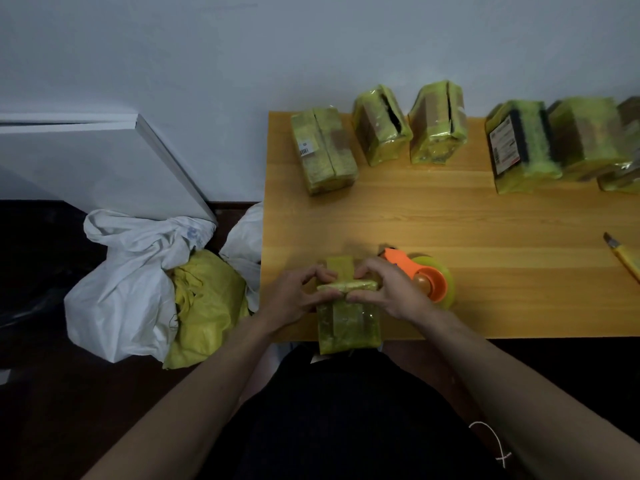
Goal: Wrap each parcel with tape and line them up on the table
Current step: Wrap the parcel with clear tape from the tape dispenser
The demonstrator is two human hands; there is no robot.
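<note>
Along the back of the wooden table [450, 216] we count at least five parcels [323, 148] already bound in yellow-green tape, lined up. One small parcel [348, 323] remains, at the near edge, overhanging it; our left hand [294, 292] and right hand [384, 289] both pinch its upper end. It looks mostly taped, glossy and crinkled. Just beside our right hand lies the orange tape dispenser [427, 278].
</note>
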